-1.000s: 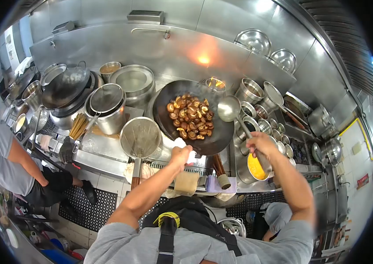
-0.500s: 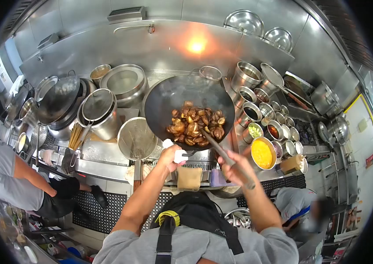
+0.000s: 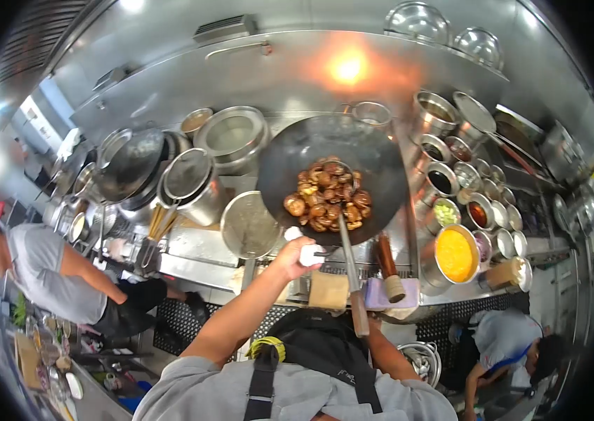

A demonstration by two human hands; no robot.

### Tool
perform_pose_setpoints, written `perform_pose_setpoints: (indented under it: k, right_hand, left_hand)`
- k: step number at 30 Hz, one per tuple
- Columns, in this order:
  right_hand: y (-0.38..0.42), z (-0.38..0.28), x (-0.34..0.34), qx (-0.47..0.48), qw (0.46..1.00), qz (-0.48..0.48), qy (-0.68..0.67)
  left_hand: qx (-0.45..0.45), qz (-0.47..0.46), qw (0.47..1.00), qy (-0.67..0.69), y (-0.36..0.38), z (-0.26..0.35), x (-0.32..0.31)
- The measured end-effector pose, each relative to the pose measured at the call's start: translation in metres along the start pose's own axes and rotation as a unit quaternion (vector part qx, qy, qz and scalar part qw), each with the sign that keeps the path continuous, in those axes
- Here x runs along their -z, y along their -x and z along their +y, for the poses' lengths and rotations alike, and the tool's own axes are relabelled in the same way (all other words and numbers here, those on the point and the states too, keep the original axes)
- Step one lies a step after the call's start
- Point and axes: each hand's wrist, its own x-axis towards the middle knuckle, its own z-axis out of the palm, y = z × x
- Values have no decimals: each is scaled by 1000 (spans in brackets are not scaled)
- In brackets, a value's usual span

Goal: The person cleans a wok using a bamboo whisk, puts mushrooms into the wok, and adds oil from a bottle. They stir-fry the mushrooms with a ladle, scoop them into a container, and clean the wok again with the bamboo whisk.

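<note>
My left hand (image 3: pixel 295 258) is closed round the wok's handle, with a white cloth (image 3: pixel 310 255) wrapped on it. The dark wok (image 3: pixel 297 158) holds glossy brown chunks, which look like mushrooms (image 3: pixel 318 201). A long-handled ladle (image 3: pixel 350 263) stands in the food, its handle lying over the near rim and pointing towards my body. My right forearm (image 3: pixel 393 359) is drawn in close to my apron beside the handle's end. The right hand itself (image 3: pixel 373 325) is mostly hidden there, so its fingers do not show.
Right of the wok stand a pot of yellow liquid (image 3: pixel 455 254) and several seasoning tins. A brown, pale-topped bottle-like object (image 3: pixel 388 266) lies by a purple cloth (image 3: pixel 375 295). Left are a round strainer (image 3: pixel 246 228) and stacked pots. Co-workers are at left (image 3: pixel 65 281) and lower right (image 3: pixel 504 337).
My right hand has let go of the ladle and dropped back towards my body. The ladle's handle has swung to point straight towards me. The view has shifted left.
</note>
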Motion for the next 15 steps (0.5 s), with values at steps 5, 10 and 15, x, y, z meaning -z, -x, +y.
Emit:
perform_pose_setpoints:
  k: [5,10,15]
  right_hand:
    - [0,11,5,27,997,-16,-69]
    - [23,35,48,53,807,-57,-586]
    - [168,-40,282,101,449,-93,-883]
  left_hand:
    - [22,-8,999,24,-13,-12,17]
    - [22,16,999,42,-10,-13,5]
    - [9,21,998,65,-14,-24,-4]
